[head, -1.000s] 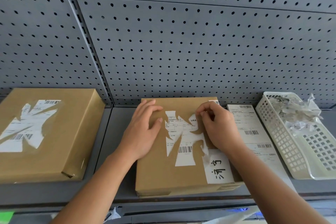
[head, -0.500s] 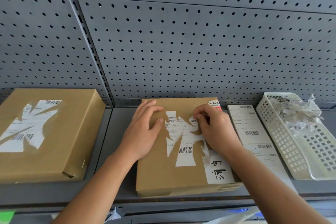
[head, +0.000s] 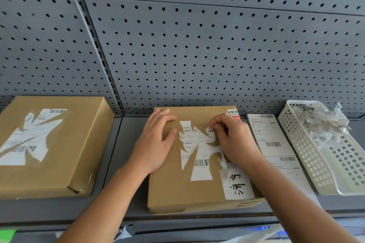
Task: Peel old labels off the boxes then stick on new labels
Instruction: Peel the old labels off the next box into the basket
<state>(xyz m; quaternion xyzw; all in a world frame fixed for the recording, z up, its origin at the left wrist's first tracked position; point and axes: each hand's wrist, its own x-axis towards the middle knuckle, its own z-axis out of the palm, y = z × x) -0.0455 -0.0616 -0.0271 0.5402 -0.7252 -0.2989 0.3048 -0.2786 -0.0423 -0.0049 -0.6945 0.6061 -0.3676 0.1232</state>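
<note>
Rising behind the flat brown cardboard box [head: 173, 189] in the middle, a grey perforated metal back panel [head: 217, 55] fills the upper view, and the box lies on a grey metal shelf [head: 128, 140] at the panel's foot. Left of that middle box, well apart, lies a larger brown cardboard box [head: 83, 144] bearing its own ragged white label remnant [head: 29, 138]. To the right of the middle box stands a white slotted plastic basket [head: 308, 163] holding crumpled paper scraps [head: 320, 122]. Between the basket and the box, a strip of fresh white printed labels [head: 270, 136] lies flat. Both bare forearms reach onto the middle box from its near side. The left hand [head: 156, 144] lies palm down on the box top, fingers straight and together, thumb spread toward the label, pressing down. The right hand [head: 235, 144] has curled fingers, and its fingertips [head: 215, 124] pinch an upper-right tip of the torn white shipping label [head: 201, 156]. That label sits at the centre of the box top, ripped into jagged spikes with bare cardboard between them and a barcode on its lower part. At the box's near right corner is a white sticker with black handwriting [head: 237, 183], and at its far right corner a small red-and-white sticker [head: 233, 114].
</note>
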